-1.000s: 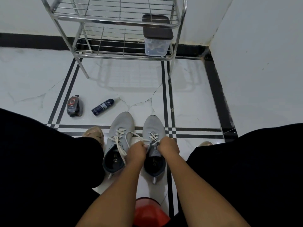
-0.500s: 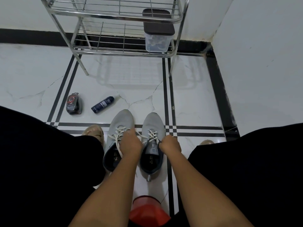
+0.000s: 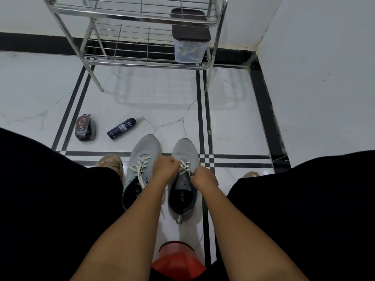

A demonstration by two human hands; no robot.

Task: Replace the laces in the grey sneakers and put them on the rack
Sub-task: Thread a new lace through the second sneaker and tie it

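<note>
**Both hands at the lacing of the right sneaker**

Nearest the camera: a red plastic object [image 3: 178, 262] low in the view between the forearms (only its top shows; cannot tell what it is). Black-clothed legs fill both lower sides.

Next out, two grey sneakers stand side by side on the white tiled floor [image 3: 154, 102], toes pointing away. The left sneaker [image 3: 142, 159] carries a white lace [image 3: 141, 169] threaded through its eyelets, loose at the top. The right sneaker [image 3: 185, 159] has a white lace crossing only its forward eyelets.

Left hand [image 3: 164, 169] is curled into a fist at the inner edge of the right sneaker's lacing, fingers closed on the lace there. Right hand [image 3: 204, 177] is curled at the outer edge of the tongue, pinching at the eyelet row; whether it holds lace or shoe edge, cannot tell.

A sandalled foot [image 3: 110, 162] shows just beside the left sneaker.

Farther out on the floor: a dark blue spray bottle [image 3: 122, 128] lying on its side, and a black shoe-polish sponge [image 3: 85, 128] near it.

Farthest: a chrome wire rack [image 3: 142, 61] against the wall, a clear container with a dark lid [image 3: 189, 41] on its lower shelf.
</note>
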